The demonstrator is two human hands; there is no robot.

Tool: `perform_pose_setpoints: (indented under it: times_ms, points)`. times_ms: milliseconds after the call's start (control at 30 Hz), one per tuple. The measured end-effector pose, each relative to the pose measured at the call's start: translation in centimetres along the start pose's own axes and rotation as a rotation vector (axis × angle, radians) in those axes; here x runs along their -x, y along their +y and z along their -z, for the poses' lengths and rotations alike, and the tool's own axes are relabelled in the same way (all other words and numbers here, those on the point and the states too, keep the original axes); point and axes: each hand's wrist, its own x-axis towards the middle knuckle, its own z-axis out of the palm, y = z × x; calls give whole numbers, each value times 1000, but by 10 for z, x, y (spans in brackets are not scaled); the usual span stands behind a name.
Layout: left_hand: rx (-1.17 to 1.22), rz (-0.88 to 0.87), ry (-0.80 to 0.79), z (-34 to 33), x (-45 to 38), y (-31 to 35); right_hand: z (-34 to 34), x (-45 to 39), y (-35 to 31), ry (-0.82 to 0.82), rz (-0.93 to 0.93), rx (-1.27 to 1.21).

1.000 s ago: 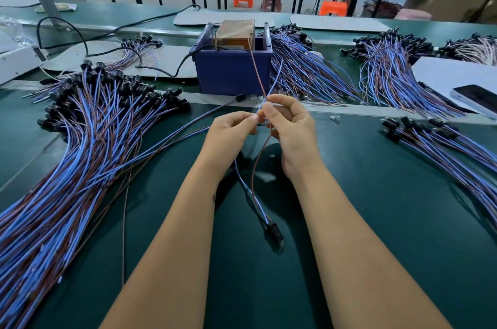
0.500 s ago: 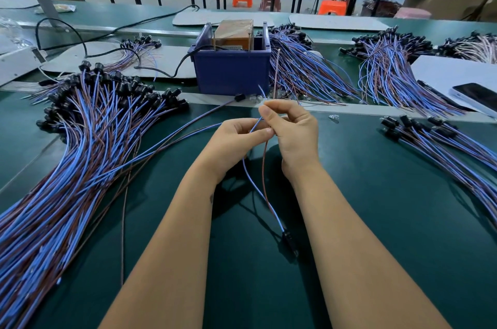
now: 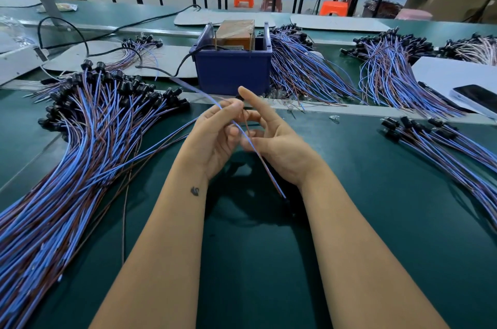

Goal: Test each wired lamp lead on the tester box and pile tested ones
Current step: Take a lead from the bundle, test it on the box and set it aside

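My left hand [image 3: 215, 137] pinches a blue-and-brown lamp lead [image 3: 258, 156] between thumb and fingers, in the middle of the green table. The lead's blue wire runs up-left past the hand and down-right towards my right wrist. My right hand [image 3: 271, 137] is beside it, palm turned inward, fingers spread and straight, index finger pointing up; the lead passes across its palm. Just behind the hands stands the blue tester box [image 3: 232, 70] with a brown block and metal pins in it. A large pile of leads [image 3: 80, 145] with black sockets lies to the left.
More lead bundles lie behind the box [image 3: 304, 73], at the back right [image 3: 390, 70] and at the right edge [image 3: 441, 151]. A phone [image 3: 476, 98] rests on white paper at far right. A black cable [image 3: 88, 43] runs to the box.
My right hand let go of the lead and opened its fingers. My left hand turned palm-up and kept the lead, which swung so its blue wire now points up-left.
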Motion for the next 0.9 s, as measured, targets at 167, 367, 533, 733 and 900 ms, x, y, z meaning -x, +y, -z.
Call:
perform_pose_setpoints:
  times_ms: [167,367,533,733,900]
  points:
    - [51,-49,63,-1,0,2,-2,0,0,-73,-21,-120]
    - [-44,-118,114,-2,-1,-2,7,-1,-5,311,55,-396]
    - [-796,-184,83,-3,-2,-23,15,-1,-7,520,60,-300]
    - [-1232,-307,-176,-41,8,-48,13,-1,-7,726,-36,-109]
    - [-1287,-415,-334,-67,17,-52,37,19,-23,771,-148,97]
